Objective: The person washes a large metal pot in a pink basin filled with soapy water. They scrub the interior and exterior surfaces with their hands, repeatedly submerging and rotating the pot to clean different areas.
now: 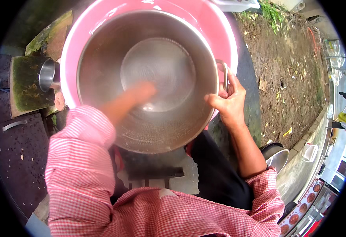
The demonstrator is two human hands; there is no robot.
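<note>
A large metal pot (pixel 158 68) is tilted with its mouth towards me, over a pink plastic basin (pixel 224 38) that holds water. My right hand (pixel 231 103) grips the pot's loop handle (pixel 226 74), its thumb near the rim. Reaching inside the pot, my left hand (pixel 142 91) is blurred over the inner wall and bottom. Whether it holds anything is hidden by the blur. Wet streaks and small suds show on the pot's lower inner wall.
Left of the basin, a metal dipper (pixel 46 75) rests on a mossy slab (pixel 25 97), near a pinkish lump (pixel 59 100). A dark panel with a handle (pixel 14 125) lies below. On the right are bare soil (pixel 285 89), a metal bowl (pixel 279 160) and a white bucket (pixel 310 152).
</note>
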